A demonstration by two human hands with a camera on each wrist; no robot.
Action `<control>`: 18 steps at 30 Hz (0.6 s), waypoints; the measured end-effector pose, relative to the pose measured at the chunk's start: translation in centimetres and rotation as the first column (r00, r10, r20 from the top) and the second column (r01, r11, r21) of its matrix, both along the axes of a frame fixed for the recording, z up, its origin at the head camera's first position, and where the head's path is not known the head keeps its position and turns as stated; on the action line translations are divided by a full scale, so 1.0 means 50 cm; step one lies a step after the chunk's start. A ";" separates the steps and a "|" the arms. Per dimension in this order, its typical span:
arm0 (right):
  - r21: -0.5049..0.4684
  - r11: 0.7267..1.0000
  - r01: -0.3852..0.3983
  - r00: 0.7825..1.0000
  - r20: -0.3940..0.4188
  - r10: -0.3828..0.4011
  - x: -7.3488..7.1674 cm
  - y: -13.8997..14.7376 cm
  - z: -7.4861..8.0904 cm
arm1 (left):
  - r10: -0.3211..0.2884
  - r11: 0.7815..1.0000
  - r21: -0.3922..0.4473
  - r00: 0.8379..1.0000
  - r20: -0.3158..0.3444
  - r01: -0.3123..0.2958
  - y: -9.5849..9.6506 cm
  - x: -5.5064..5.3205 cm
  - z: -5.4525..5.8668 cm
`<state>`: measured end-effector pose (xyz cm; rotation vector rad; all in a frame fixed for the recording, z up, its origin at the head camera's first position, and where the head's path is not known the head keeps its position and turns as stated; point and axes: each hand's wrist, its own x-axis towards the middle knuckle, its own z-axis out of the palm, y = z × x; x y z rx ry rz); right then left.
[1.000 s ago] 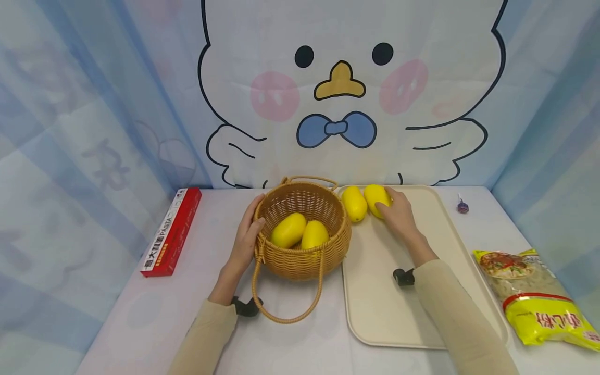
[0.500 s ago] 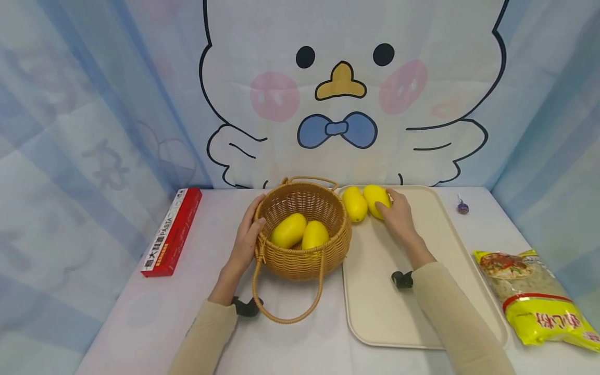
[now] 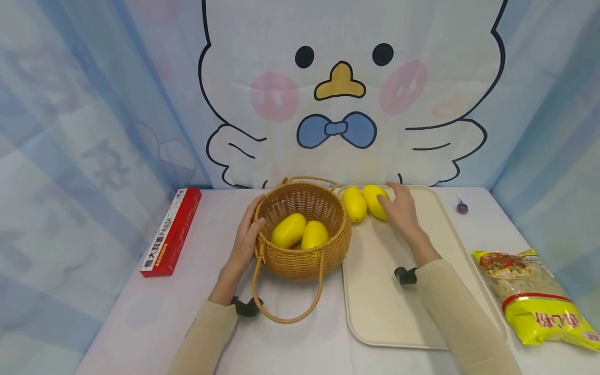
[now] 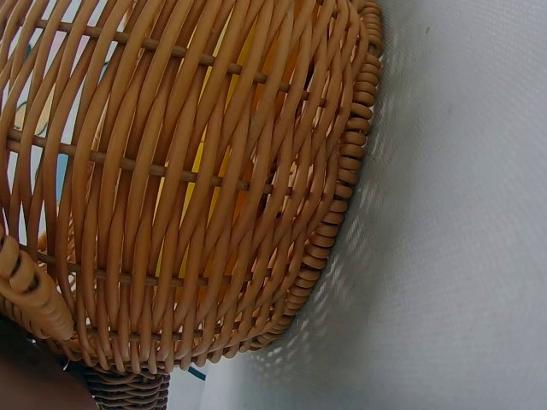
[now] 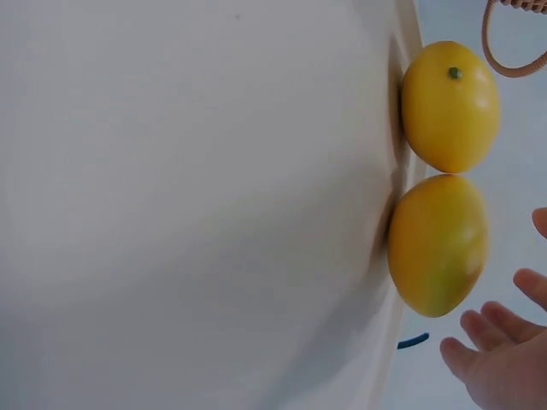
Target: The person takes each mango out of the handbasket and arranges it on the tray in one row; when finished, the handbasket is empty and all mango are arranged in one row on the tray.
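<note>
Our left hand (image 3: 246,235) grips the round tan wicker basket (image 3: 295,266); our spread right hand (image 3: 402,211) should cup the slippery-looking, rightmost yellow oval fruit (image 3: 373,200) mid-body.

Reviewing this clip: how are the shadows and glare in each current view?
Head: fairly even light, soft shadow on the tray near the right arm. Left wrist: speckled shadow beside the wicker basket on the white cloth. Right wrist: broad soft shadow across the tray, mild sheen on the lower yellow fruit.
</note>
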<state>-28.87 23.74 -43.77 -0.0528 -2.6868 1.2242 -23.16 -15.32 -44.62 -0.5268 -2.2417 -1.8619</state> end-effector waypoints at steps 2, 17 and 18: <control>0.001 1.000 -0.004 1.000 -0.009 0.004 0.001 -0.003 0.005 | -0.002 1.000 -0.002 1.000 0.008 0.002 -0.001 -0.001 0.001; 0.033 0.991 -0.129 0.981 -0.143 0.133 0.024 -0.080 0.085 | -0.032 0.999 -0.012 0.998 0.047 0.032 0.009 0.041 0.064; 0.036 0.989 -0.145 0.976 -0.158 0.149 0.026 -0.086 0.090 | -0.033 0.999 -0.010 0.998 0.047 0.033 0.009 0.041 0.065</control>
